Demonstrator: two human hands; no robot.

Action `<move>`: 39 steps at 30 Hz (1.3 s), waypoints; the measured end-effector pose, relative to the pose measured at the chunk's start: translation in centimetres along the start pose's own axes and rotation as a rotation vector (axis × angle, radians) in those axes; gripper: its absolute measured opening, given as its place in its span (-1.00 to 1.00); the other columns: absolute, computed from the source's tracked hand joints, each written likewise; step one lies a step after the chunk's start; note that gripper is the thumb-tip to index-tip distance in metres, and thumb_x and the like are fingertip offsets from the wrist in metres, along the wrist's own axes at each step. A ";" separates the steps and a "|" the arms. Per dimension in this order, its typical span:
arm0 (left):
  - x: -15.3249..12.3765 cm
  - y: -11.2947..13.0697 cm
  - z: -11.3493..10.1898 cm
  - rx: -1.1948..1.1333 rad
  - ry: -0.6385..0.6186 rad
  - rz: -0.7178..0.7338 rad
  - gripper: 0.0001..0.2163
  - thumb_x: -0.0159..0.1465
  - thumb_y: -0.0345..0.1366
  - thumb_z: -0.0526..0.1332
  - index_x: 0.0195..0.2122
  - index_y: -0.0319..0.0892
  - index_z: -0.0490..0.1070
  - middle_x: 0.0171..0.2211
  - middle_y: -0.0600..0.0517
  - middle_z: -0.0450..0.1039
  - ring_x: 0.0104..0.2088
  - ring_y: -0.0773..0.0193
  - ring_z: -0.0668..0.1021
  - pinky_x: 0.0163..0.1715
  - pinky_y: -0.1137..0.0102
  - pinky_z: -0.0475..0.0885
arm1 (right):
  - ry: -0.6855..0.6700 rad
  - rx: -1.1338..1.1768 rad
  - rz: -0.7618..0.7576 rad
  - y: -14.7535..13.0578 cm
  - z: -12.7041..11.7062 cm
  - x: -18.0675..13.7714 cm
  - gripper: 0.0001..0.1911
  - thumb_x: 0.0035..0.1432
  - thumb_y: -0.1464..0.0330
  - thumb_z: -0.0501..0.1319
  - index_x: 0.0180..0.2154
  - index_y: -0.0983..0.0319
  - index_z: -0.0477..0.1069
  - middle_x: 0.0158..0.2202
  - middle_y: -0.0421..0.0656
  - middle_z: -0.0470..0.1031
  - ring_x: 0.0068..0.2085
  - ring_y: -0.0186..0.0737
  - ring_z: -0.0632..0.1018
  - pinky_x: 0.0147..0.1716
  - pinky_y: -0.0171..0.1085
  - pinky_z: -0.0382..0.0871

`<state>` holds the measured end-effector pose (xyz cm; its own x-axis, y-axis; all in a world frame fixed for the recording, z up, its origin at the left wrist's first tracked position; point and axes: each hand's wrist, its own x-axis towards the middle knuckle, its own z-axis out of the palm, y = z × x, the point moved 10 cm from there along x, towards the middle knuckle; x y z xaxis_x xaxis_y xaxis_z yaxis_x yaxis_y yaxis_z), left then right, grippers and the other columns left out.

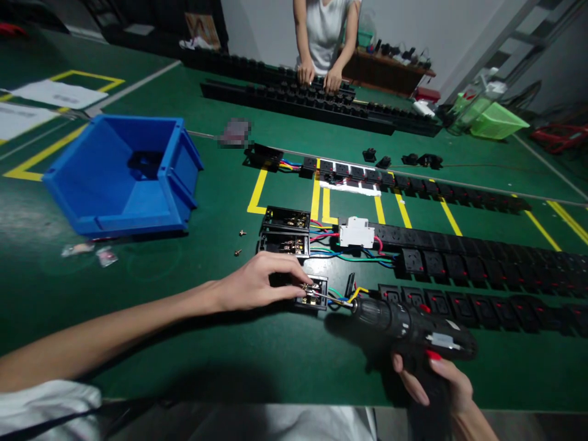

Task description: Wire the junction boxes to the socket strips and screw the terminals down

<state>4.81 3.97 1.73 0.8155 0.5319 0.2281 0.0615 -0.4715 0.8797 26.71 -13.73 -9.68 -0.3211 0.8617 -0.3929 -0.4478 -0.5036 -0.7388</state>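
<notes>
My right hand [441, 376] is wrapped around the grip of a black cordless drill [404, 324], its long bit pointing left. The bit's tip reaches into a small open black socket housing [320, 299] with brass-coloured metal parts inside. At the left end of that housing, my left hand [266, 282] has its thumb and forefinger closed in close to the bit tip; whether a screw is between them is hidden. Coloured wires [342, 297] lead from the housing to a row of black sockets [463, 306]. Two similar open housings [285, 245] lie just beyond, wired to further strips.
A blue bin [124, 214] with something dark inside stands at left. Two small screws [242, 233] lie near the housings. A white breaker [357, 233] sits on one socket strip [436, 242]. Across the table, another person [324, 37] handles long black strips [298, 107].
</notes>
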 end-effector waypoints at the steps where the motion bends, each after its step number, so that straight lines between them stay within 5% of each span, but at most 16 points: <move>1: 0.0 0.0 0.1 -0.004 -0.005 0.002 -0.84 0.27 -0.31 0.27 -0.14 -0.23 0.52 -0.23 -0.06 0.55 -0.22 0.27 0.57 -0.16 0.38 0.45 | 0.001 0.002 -0.002 0.0 0.0 0.0 -0.44 0.14 0.03 0.16 -0.20 0.46 0.45 -0.68 -0.13 0.26 -0.65 -0.41 0.22 -0.60 -0.44 0.13; 18: 0.0 0.0 0.2 -0.110 -0.013 0.004 -0.84 0.24 -0.37 0.30 -0.16 -0.23 0.54 -0.24 -0.06 0.56 -0.23 0.29 0.58 -0.16 0.40 0.46 | 0.021 0.032 0.015 0.2 -0.2 -0.2 -0.44 0.11 0.02 0.18 -0.22 0.45 0.45 -0.69 -0.14 0.25 -0.66 -0.42 0.22 -0.60 -0.44 0.15; 26: -0.5 1.3 -0.1 0.055 0.046 0.154 -0.80 0.27 -0.36 0.27 -0.08 -0.22 0.54 -0.24 -0.11 0.55 -0.24 0.28 0.57 -0.21 0.39 0.50 | 0.005 0.010 0.004 0.2 -0.1 0.0 -0.44 0.13 0.01 0.16 -0.19 0.44 0.45 -0.68 -0.16 0.24 -0.65 -0.43 0.21 -0.60 -0.44 0.13; 39: -0.2 1.4 -0.4 0.107 0.054 0.115 -0.76 0.29 -0.32 0.26 -0.02 -0.13 0.53 -0.19 -0.08 0.52 -0.22 0.28 0.56 -0.18 0.40 0.50 | 0.033 0.004 0.007 0.2 -0.5 -0.1 -0.43 0.12 0.02 0.16 -0.18 0.46 0.44 -0.67 -0.15 0.24 -0.64 -0.42 0.23 -0.58 -0.43 0.15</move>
<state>4.48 3.46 3.03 0.7889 0.5058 0.3491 0.0328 -0.6018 0.7980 27.10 -13.89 -10.09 -0.2962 0.8597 -0.4161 -0.4489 -0.5099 -0.7338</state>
